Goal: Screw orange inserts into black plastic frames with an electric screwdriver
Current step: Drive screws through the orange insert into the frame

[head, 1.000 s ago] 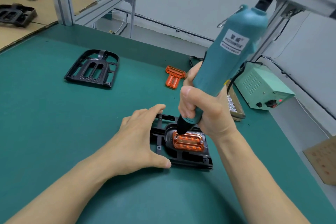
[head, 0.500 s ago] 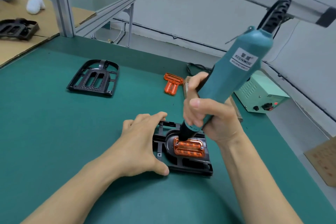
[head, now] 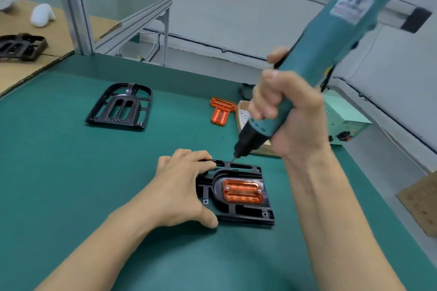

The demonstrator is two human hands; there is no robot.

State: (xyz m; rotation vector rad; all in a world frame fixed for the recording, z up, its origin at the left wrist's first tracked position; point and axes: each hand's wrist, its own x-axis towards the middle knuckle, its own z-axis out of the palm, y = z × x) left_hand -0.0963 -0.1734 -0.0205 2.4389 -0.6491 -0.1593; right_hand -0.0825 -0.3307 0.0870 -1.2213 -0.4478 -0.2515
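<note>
Black frame (head: 238, 214): flat on the green desk (head: 59, 172), orange insert (head: 243, 191) seated in its centre. Left hand (head: 182, 189): fingers curled over the frame's left edge, thumb at its near corner, holding it down. Right hand (head: 288, 113): above the frame, gripping the teal electric screwdriver (head: 314, 54), tilted, bit tip just over the frame's far edge. Beyond the frame: spare orange insert (head: 222, 111), screw box (head: 243, 113), second black frame (head: 120, 106).

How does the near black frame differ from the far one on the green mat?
The near frame holds an orange insert; the far frame has empty slots. The left hand grips the near frame; nothing touches the far frame. Both lie flat and look the same shape.
</note>
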